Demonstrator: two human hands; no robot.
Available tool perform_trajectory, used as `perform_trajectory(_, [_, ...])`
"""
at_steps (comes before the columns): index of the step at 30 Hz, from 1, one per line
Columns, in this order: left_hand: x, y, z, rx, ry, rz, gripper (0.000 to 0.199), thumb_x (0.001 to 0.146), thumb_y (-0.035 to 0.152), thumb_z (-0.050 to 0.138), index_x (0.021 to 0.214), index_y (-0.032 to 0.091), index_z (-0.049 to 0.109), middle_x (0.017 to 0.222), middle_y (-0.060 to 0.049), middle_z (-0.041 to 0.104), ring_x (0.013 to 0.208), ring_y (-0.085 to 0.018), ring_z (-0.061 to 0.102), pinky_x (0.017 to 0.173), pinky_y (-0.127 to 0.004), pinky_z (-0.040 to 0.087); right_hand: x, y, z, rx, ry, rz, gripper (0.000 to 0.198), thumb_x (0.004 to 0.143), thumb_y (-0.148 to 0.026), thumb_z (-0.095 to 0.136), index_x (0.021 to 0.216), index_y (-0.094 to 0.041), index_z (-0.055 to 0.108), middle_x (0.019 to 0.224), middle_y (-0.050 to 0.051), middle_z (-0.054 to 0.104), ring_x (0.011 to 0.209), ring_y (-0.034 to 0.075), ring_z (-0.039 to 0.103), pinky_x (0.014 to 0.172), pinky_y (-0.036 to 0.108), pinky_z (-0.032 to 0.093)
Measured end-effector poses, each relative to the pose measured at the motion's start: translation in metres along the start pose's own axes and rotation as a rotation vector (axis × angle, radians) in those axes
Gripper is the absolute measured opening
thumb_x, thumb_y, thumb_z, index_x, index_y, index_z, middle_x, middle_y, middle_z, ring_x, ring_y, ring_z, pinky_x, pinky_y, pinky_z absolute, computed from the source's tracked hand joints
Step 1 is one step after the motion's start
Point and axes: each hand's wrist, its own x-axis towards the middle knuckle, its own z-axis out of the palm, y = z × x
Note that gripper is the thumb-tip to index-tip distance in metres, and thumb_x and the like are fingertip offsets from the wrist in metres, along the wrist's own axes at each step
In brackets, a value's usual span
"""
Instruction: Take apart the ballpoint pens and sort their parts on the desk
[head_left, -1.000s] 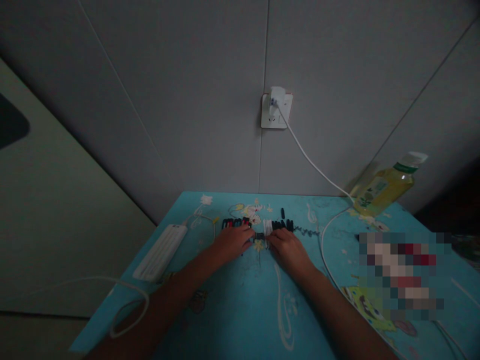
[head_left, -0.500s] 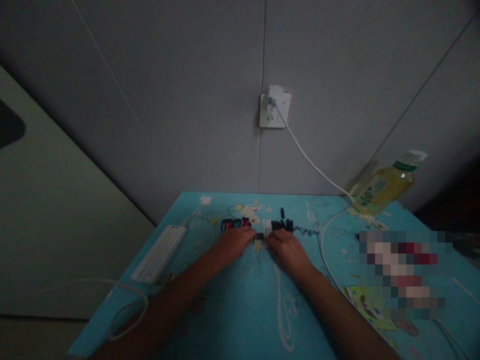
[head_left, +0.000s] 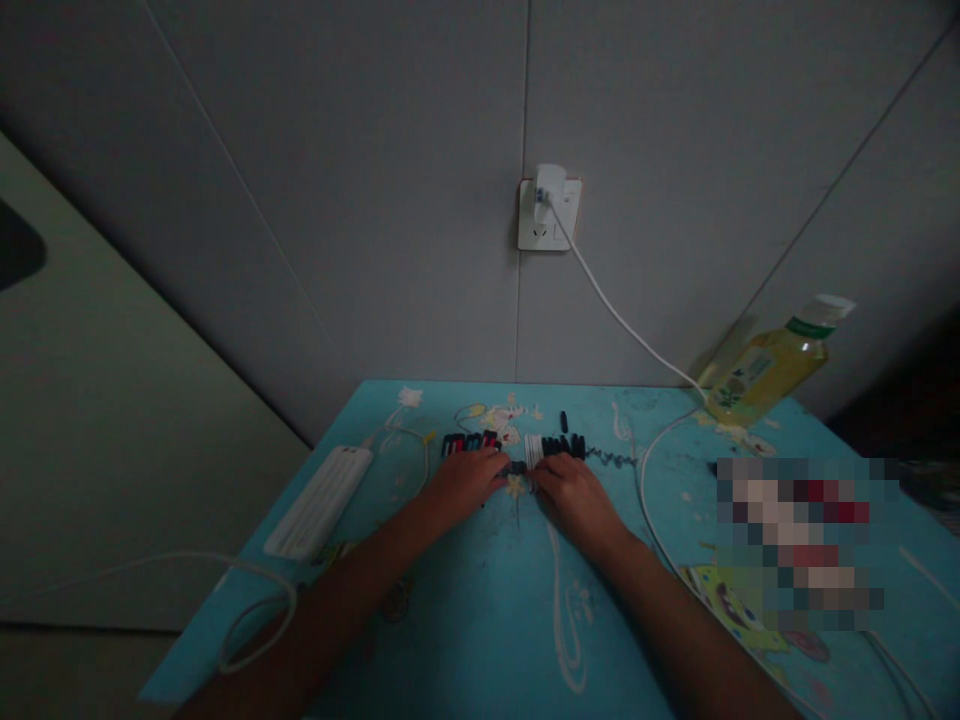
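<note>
My left hand rests low on the blue table, its fingers curled together beside a row of dark, red and blue pen-like pieces. Its fingertips reach short dark pieces in the middle. From the other side comes my right hand, thumb and fingers closed at the lower end of a bundle of thin white sticks. Whatever is between the fingers of either hand is too small to make out. Several black cap-like pieces lie just beyond the right hand, and one black piece lies apart behind them.
Small curly dark pieces trail to the right. A white power strip lies at left. A tilted-looking bottle of yellow liquid stands back right, near a white cable from the wall socket. A blurred patch covers things at right.
Both hands stay at nearly the same place, with only slight finger movement. The whole view has shifted a few pixels upward.
</note>
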Motion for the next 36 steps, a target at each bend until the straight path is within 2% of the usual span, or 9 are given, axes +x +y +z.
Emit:
perform_trajectory(6, [0.003, 0.000, 0.001, 0.010, -0.014, 0.011, 0.014, 0.095, 0.030, 0.053, 0.102, 0.022, 0.062, 0.101, -0.003, 0.064, 0.095, -0.019, 0.063, 0.077, -0.028, 0.047, 0.000, -0.001, -0.001, 0.024, 0.004, -0.001, 0.023, 0.090, -0.015, 0.060, 0.110, -0.022, 0.069, 0.099, 0.006, 0.066, 0.096, 0.021, 0.054, 0.085, 0.033, 0.039])
perform_trajectory(12, [0.005, -0.001, 0.005, 0.022, -0.005, -0.012, 0.020, 0.094, 0.030, 0.054, 0.112, 0.023, 0.060, 0.106, -0.004, 0.063, 0.097, -0.021, 0.063, 0.079, -0.030, 0.048, 0.000, -0.001, -0.001, 0.014, 0.009, -0.012, 0.020, 0.091, -0.016, 0.059, 0.107, -0.022, 0.070, 0.099, 0.007, 0.066, 0.095, 0.021, 0.054, 0.085, 0.033, 0.039])
perform_trajectory(18, [0.010, 0.001, 0.003, 0.011, -0.017, -0.003, 0.018, 0.094, 0.028, 0.053, 0.110, 0.024, 0.062, 0.105, -0.004, 0.064, 0.098, -0.020, 0.064, 0.080, -0.029, 0.049, -0.001, -0.001, 0.001, 0.003, 0.012, -0.017, 0.020, 0.091, -0.017, 0.059, 0.107, -0.022, 0.070, 0.098, 0.007, 0.066, 0.094, 0.021, 0.055, 0.084, 0.034, 0.040])
perform_trajectory(20, [0.011, 0.002, 0.001, 0.009, -0.013, -0.009, 0.022, 0.094, 0.028, 0.054, 0.114, 0.024, 0.061, 0.107, -0.005, 0.065, 0.099, -0.021, 0.064, 0.081, -0.030, 0.049, -0.001, -0.001, 0.000, 0.004, 0.012, -0.016, 0.020, 0.091, -0.017, 0.059, 0.107, -0.022, 0.069, 0.098, 0.007, 0.066, 0.094, 0.021, 0.055, 0.083, 0.034, 0.040])
perform_trajectory(25, [0.001, 0.009, 0.002, -0.022, 0.013, -0.013, 0.046, 0.095, 0.030, 0.052, 0.139, 0.022, 0.042, 0.119, -0.010, 0.064, 0.106, -0.023, 0.063, 0.088, -0.034, 0.049, -0.001, -0.006, -0.005, 0.074, 0.046, 0.011, 0.023, 0.097, -0.022, 0.052, 0.115, -0.021, 0.065, 0.099, 0.008, 0.066, 0.095, 0.021, 0.056, 0.085, 0.033, 0.041])
perform_trajectory(28, [-0.011, 0.017, 0.008, -0.008, -0.005, -0.030, 0.057, 0.096, 0.030, 0.047, 0.149, 0.019, 0.027, 0.116, -0.015, 0.066, 0.100, -0.026, 0.066, 0.084, -0.038, 0.052, -0.003, -0.015, -0.006, 0.184, 0.065, 0.005, 0.028, 0.098, -0.029, 0.050, 0.122, -0.020, 0.061, 0.102, 0.008, 0.066, 0.097, 0.020, 0.057, 0.088, 0.033, 0.042])
perform_trajectory(32, [-0.027, 0.027, 0.016, -0.093, 0.018, 0.024, 0.075, 0.095, 0.022, 0.047, 0.154, 0.020, 0.001, 0.115, -0.014, 0.066, 0.098, -0.025, 0.067, 0.083, -0.039, 0.054, -0.007, -0.030, 0.000, 0.352, 0.049, 0.019, 0.021, 0.096, -0.032, 0.055, 0.108, -0.018, 0.063, 0.097, 0.008, 0.067, 0.091, 0.020, 0.060, 0.085, 0.033, 0.045])
perform_trajectory(34, [-0.033, 0.028, 0.019, -0.176, 0.063, 0.051, 0.077, 0.095, 0.021, 0.047, 0.154, 0.021, -0.002, 0.118, -0.014, 0.065, 0.103, -0.024, 0.065, 0.088, -0.039, 0.053, -0.008, -0.034, 0.002, 0.437, 0.058, 0.048, 0.018, 0.096, -0.030, 0.054, 0.105, -0.019, 0.064, 0.095, 0.007, 0.067, 0.089, 0.020, 0.061, 0.083, 0.032, 0.046])
perform_trajectory(36, [-0.037, 0.025, 0.020, -0.269, 0.127, 0.062, 0.072, 0.095, 0.022, 0.047, 0.154, 0.022, 0.005, 0.126, -0.015, 0.061, 0.112, -0.023, 0.061, 0.094, -0.040, 0.051, -0.008, -0.035, 0.003, 0.536, 0.083, 0.088, 0.018, 0.096, -0.029, 0.053, 0.106, -0.020, 0.065, 0.096, 0.006, 0.067, 0.088, 0.019, 0.061, 0.082, 0.031, 0.047])
